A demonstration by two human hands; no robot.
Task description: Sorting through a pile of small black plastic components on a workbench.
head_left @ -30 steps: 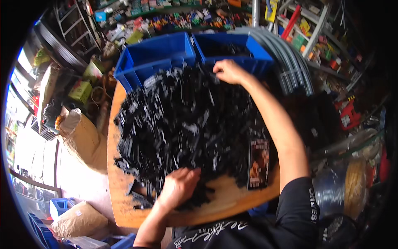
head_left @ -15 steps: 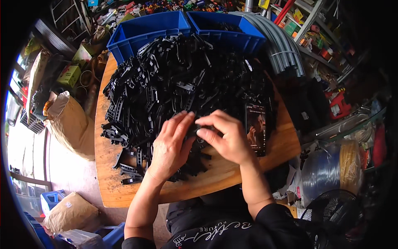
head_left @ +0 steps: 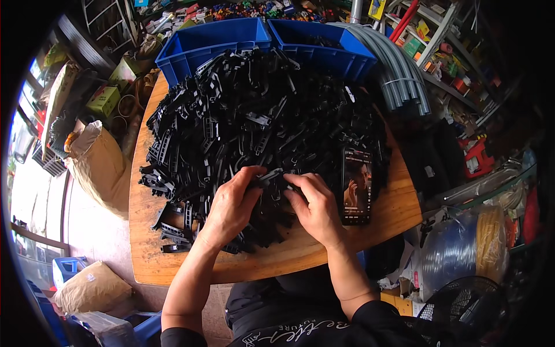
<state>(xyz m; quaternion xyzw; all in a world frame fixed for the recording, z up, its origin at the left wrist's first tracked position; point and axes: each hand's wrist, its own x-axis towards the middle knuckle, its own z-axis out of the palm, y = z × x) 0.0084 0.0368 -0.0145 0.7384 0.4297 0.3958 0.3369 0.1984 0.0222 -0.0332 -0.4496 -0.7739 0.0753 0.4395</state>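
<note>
A heap of black plastic parts (head_left: 231, 115), many of them slotted strips, covers most of the wooden table (head_left: 381, 228). Over the heap's near side, my left hand (head_left: 231, 202) is closed on one black plastic part (head_left: 270, 176), between bent fingers and thumb. That part tilts up slightly toward the right. At its right end, the fingers and thumb of my right hand (head_left: 317, 208) are curled in a pinch; anything between them is dark and cannot be told from the heap behind.
Two blue bins (head_left: 217, 37) stand at the table's far edge, the right one with dark pieces inside. A lit phone (head_left: 356, 186) leans at the heap's right. Grey coiled pipes (head_left: 399, 75) are beyond it; a brown paper sack (head_left: 98, 168) stands left of the table.
Both hands have lowered slightly toward me. A black part now shows between them, where the fingertips were close together before. The view has shifted a little.
</note>
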